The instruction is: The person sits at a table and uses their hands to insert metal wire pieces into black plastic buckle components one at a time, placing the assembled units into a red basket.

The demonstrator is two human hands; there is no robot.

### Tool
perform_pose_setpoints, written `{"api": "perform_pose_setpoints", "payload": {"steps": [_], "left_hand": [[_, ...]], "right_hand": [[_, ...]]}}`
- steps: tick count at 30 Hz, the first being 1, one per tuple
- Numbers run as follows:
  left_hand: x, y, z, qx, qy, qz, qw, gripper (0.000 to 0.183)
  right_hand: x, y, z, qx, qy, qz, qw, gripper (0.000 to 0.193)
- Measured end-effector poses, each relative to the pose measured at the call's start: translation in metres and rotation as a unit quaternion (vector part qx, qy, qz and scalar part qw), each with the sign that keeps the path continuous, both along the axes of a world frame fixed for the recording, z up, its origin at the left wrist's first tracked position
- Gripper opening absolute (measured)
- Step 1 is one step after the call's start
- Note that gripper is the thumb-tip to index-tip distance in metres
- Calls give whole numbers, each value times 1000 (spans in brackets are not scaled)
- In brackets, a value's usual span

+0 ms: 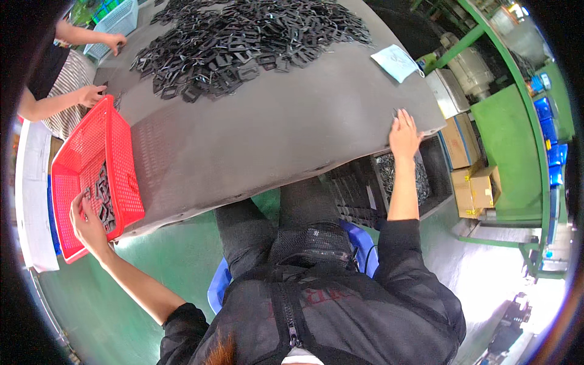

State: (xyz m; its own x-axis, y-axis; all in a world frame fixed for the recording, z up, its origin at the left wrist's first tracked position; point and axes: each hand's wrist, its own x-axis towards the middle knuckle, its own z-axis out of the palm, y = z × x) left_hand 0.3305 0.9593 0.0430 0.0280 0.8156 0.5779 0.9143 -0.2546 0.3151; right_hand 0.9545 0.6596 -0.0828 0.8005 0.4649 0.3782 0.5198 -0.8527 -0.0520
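Observation:
My left hand [89,226] reaches into a red plastic basket [126,176] at the table's left edge. Its fingers are bent around a small black buckle-like piece near the fingertips, partly hidden. Several similar dark pieces [104,193] lie at the bottom of the basket. My right hand [405,137] rests on the grey tabletop [274,128] by the right edge, fingers stretched out and flat. A small dark piece [395,112] shows at its fingertips; I cannot tell whether it is gripped. A big heap of flat black frame-shaped pieces [243,45] covers the far tabletop.
Another person's hands [91,95] are at the far left, near the red basket's rim and a pale blue basket [115,27]. A light blue face mask [396,62] lies at the far right. Below the right edge stands a dark crate [437,176] of small parts, beside cardboard boxes [471,185].

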Motion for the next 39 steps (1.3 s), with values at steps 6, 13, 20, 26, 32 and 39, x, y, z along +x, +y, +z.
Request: {"api": "perform_pose_setpoints", "payload": {"steps": [6,13,20,26,32,39], "left_hand": [[54,-35,38,214,6,6,977,21],[193,-14,2,59,-85,-280,954,16],[292,54,-80,-38,-124,-232,964,20],[320,71,-84,-53,34,-209,976,25],[312,61,-91,-55,37,-174,983,19],[316,77,-87,-56,-128,-243,960,10]], "right_hand": [[2,-95,-3,-10,-46,-86,995,29],[-52,26,57,179,-59,131,973,16],[-146,255,54,243,93,458,850,12],[-157,302,39,194,120,434,872,13],[-170,247,43,146,197,469,849,7],[-154,224,78,245,239,458,820,8]]}}
